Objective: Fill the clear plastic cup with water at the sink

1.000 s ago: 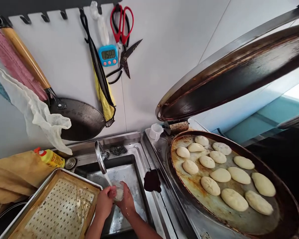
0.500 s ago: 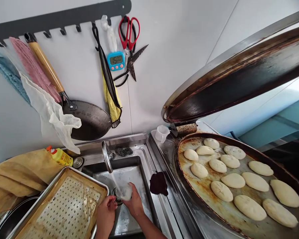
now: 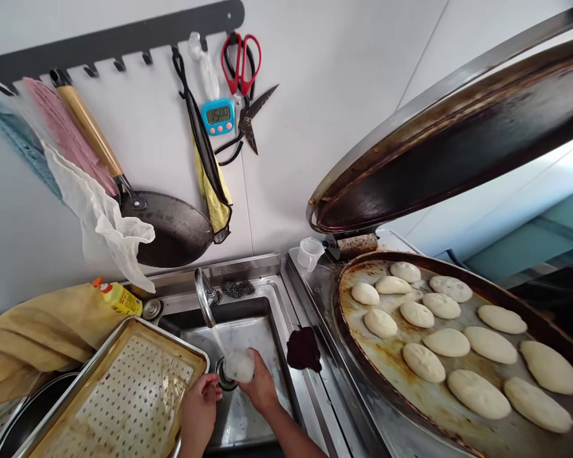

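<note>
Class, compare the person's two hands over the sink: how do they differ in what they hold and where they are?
The right hand holds a small clear cup under the tap's running water; the left hand holds nothing. The right hand reaches further into the sink; the left hand sits by the perforated tray. Both are bare.

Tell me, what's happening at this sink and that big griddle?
A person is holding a small clear cup in the right hand under water running from the faucet, above the sink. The left hand is beside it, fingers curled, holding nothing visible. A perforated tray rests at the sink's left edge. On the right, oval dough pieces lie on the open griddle, lid raised.
</note>
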`<state>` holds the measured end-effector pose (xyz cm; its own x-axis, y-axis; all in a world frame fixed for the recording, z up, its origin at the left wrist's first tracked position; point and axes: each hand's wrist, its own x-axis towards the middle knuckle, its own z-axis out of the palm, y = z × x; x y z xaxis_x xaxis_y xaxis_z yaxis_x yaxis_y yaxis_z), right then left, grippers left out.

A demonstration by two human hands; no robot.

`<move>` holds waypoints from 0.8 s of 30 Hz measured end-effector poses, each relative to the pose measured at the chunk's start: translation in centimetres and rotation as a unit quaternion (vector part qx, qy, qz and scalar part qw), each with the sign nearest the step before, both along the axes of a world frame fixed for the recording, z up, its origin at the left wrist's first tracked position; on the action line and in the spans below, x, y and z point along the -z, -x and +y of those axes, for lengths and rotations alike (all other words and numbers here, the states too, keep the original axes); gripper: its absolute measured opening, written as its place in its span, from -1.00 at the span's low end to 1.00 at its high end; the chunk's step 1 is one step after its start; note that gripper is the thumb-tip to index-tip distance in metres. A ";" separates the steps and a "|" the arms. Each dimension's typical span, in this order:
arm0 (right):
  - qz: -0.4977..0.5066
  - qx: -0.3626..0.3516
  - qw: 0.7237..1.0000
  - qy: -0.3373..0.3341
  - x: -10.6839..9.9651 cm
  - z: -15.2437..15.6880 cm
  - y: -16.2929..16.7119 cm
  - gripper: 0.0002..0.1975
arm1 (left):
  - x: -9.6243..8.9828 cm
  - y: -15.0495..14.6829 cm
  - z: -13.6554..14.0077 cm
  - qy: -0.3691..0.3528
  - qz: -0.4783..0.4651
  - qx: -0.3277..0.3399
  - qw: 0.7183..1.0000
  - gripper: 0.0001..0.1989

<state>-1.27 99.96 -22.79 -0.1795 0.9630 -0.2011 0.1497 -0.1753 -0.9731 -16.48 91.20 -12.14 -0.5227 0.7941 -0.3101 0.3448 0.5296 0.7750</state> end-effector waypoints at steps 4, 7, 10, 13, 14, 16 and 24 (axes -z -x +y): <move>0.004 0.000 1.000 0.001 0.1 0.2 -0.1 -0.24 | -0.1 0.2 0.1 0.002 0.005 -0.001 1.000 -0.60; 0.009 -0.006 1.000 0.001 0.4 0.2 -0.2 -0.22 | -0.2 0.3 0.0 0.000 0.003 -0.005 1.000 -0.59; 0.011 -0.013 1.000 0.003 0.8 0.0 -0.2 -0.21 | -0.3 0.4 -0.2 -0.001 0.004 -0.013 1.000 -0.60; 0.007 -0.020 1.000 0.011 1.0 -0.1 0.0 -0.21 | -0.6 0.5 -0.2 -0.001 0.008 -0.024 1.000 -0.62; 0.005 -0.020 1.000 0.014 1.0 -0.1 0.1 -0.22 | -0.8 0.6 -0.1 -0.001 0.010 -0.026 1.000 -0.62; 0.002 -0.021 1.000 0.018 0.9 0.0 0.4 -0.21 | -1.2 0.8 0.1 -0.003 0.012 -0.029 1.000 -0.62; 0.010 -0.022 0.999 0.029 0.3 0.4 0.6 -0.23 | -1.9 2.7 2.5 -0.020 0.015 -0.031 0.999 -0.61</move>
